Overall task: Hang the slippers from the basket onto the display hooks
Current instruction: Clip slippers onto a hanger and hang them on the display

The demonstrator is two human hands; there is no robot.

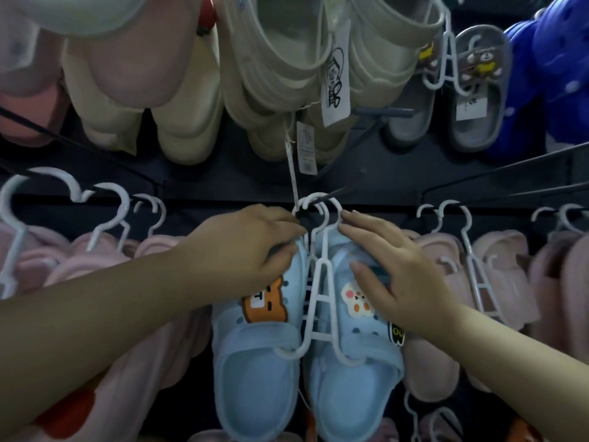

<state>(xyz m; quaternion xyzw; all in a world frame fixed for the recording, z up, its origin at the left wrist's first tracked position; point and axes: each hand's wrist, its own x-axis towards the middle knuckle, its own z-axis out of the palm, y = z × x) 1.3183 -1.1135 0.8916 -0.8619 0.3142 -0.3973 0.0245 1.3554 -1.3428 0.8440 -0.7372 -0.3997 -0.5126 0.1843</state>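
— What is behind all the stock?

— A dark display wall (197,199), nearly black, running across the whole view. Thin dark metal pegs (497,173) stick out of it toward the camera.

— And what fills the racks around the middle?

— Above hang cream slippers (280,59) with paper tags (334,87), a grey pair (478,100) to their right, and blue ones (554,74) at the far right edge. Lower down, pale pink slippers (497,260) hang on white plastic hangers (108,215) on both sides.

— How is the light?

— Dim and cool; the wall swallows most of it, and the top left corner is blurred.
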